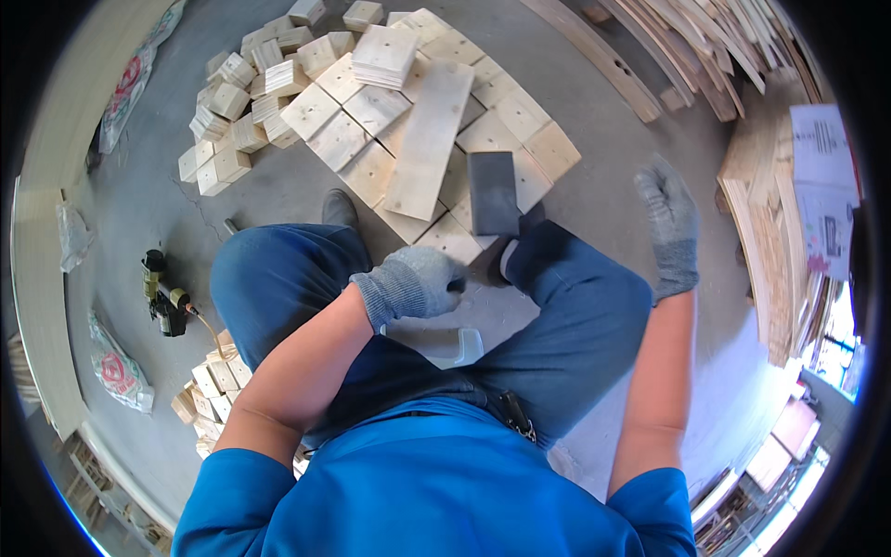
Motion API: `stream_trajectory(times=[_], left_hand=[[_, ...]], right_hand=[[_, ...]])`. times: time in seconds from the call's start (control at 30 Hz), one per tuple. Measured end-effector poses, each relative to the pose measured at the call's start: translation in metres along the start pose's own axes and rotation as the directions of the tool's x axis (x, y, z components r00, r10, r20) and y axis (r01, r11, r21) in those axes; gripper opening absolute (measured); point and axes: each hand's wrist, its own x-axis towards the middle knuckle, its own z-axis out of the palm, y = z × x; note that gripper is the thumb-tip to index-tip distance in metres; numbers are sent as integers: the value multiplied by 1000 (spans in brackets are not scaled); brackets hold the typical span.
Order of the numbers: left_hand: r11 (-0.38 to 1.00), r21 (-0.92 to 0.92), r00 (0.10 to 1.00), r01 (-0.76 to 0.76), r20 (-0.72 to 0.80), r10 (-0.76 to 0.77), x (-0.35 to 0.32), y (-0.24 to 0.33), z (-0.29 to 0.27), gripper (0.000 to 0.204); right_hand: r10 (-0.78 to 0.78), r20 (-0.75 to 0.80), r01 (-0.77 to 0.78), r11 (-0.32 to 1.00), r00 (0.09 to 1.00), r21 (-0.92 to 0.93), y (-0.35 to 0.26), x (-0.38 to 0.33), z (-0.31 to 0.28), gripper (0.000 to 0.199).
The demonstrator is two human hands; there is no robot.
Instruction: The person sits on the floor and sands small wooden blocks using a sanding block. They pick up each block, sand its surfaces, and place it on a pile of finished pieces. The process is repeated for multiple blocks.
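Observation:
Both hands wear grey knit gloves. My left hand [418,283] is curled closed in front of my lap, over a clear plastic tub [464,347] between my legs. Something dark shows at its fingertips, too small to name. Out to the right, past my knee, my right hand [668,218] stretches over the floor with its fingers extended and nothing visible in it. Ahead of me lies a platform of square wooden blocks [371,172] with small dark holes. A pale board [432,139] rests across it, near a dark grey rectangular slab [494,193].
Loose wooden blocks [237,97] are heaped at the far left, with more blocks [215,385] by my left hip. A nail gun [165,295] with a hose lies on the floor at left. Long planks [687,51] and a printed carton [824,190] stand at right.

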Motion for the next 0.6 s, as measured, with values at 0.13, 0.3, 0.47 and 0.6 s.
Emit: stream_trajectory(times=[0.13, 0.3, 0.47, 0.6], left_hand=[[957, 286, 928, 51, 342, -151, 21, -22, 73, 47], [940, 310, 800, -140, 595, -78, 55, -95, 190, 60], [985, 158, 623, -68, 778, -82, 64, -98, 217, 64], [997, 71, 541, 11, 838, -66, 69, -89, 208, 65]], right_hand=[[9, -67, 8, 968, 998, 250, -31, -28, 37, 44], [63, -8, -53, 896, 998, 441, -26, -50, 74, 41], [149, -5, -127, 861, 989, 492, -43, -50, 68, 41], [166, -28, -140, 903, 986, 407, -48, -38, 62, 49]])
